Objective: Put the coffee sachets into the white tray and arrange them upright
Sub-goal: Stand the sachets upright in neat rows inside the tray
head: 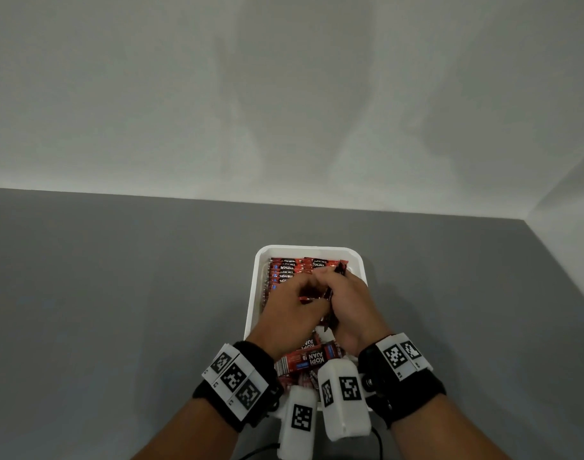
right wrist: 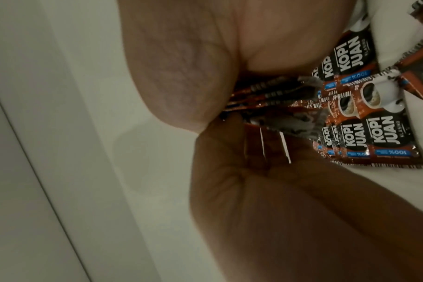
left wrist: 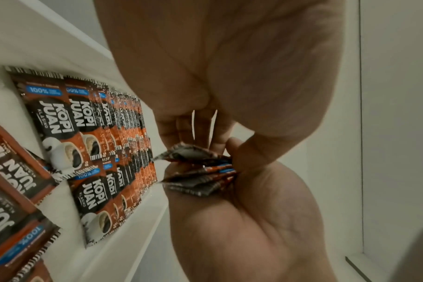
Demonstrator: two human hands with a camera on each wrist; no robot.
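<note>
The coffee sachets (head: 285,272) were red-brown foil packets printed "KOPI JUAN" in white on black, with a blue "100%" band and a white cup of dark coffee. They stood on edge in close rows in the far left part of the white tray (head: 259,260); the left wrist view showed two such rows (left wrist: 123,137) leaning one behind another. Loose sachets (head: 305,360) lay flat and crosswise at the near end of the tray. A small bundle of sachets (left wrist: 200,169) was held above the tray between both hands, edges fanned. The left hand (head: 292,313) had its fingers curled round the bundle, and the right hand (head: 345,303) gripped it from the right, thumb on top. The bundle's count could not be read; hands covered the tray's middle, and the wrist cameras (head: 342,393) hid its near rim. The right wrist view was blurred and dim. The tray sat on a grey table (head: 118,293), near its right side, before a pale wall (head: 284,94).
</note>
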